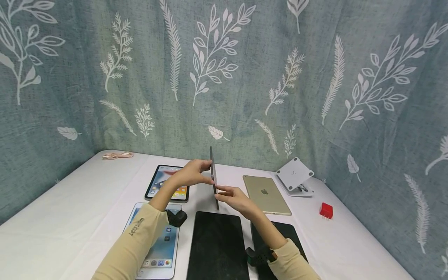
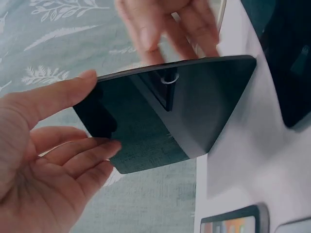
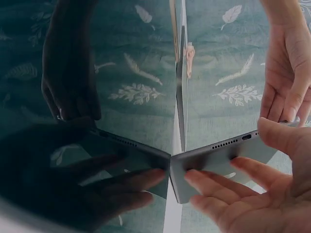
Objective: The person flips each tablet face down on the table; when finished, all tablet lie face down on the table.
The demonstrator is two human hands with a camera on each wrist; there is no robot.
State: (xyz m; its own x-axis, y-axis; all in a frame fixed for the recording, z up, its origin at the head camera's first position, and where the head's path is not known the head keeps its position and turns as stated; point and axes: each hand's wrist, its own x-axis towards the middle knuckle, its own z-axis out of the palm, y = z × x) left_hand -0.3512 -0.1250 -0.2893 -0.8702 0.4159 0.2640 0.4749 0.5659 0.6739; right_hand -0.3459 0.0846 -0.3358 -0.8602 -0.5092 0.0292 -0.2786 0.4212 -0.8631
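Note:
A thin tablet (image 1: 212,173) stands on edge over the middle of the table, seen almost side-on in the head view. My left hand (image 1: 191,173) grips its far part, thumb on the rim and fingers against the glossy dark screen (image 2: 160,116). Nearer to me, my right hand (image 1: 238,199) holds it from the other side. In the right wrist view that thumb rests at the edge with the port and speaker holes, and the fingers lie on the grey back (image 3: 214,165). A large black tablet (image 1: 218,245) lies flat just below, mirroring the hands.
Left lie a lit dark-framed tablet (image 1: 157,182) and a white tablet (image 1: 171,252). Right are a gold tablet (image 1: 266,194), another black tablet (image 1: 288,233) under my forearm, a silver stand (image 1: 294,175) and a red charger (image 1: 326,210). A coiled cable (image 1: 118,155) sits far left, before a curtain (image 1: 231,112).

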